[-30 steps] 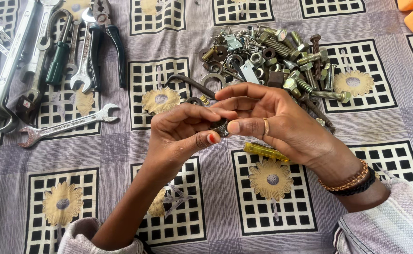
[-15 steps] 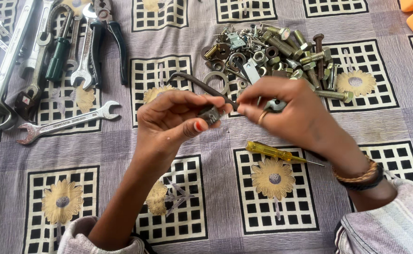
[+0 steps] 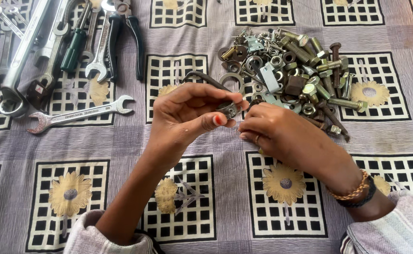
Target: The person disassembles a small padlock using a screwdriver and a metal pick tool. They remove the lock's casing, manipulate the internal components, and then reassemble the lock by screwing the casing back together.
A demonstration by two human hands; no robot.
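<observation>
Head view: my left hand (image 3: 187,115) is raised over the patterned cloth (image 3: 121,141), thumb and fingertips closed on a small metal nut (image 3: 228,109), which sits at the fingertips just in front of the hardware pile. My thumb presses the nut from below; my index finger curls over it from above. My right hand (image 3: 286,134) lies palm down just right of the nut, fingers curled inward with their tips close to it; I cannot tell whether they touch the nut, nor whether they grip anything underneath. A beaded bracelet and a dark band (image 3: 359,193) sit on my right wrist.

Beyond both hands lies a heap of bolts, nuts and washers (image 3: 291,70), touching one another, with a large flat washer (image 3: 231,82) at its near-left edge. To the far left, well apart from my hands, an open-ended spanner (image 3: 79,113) lies flat on the cloth. Above it are further spanners, a green-handled screwdriver (image 3: 74,49) and dark-handled pliers (image 3: 126,33), lying side by side
</observation>
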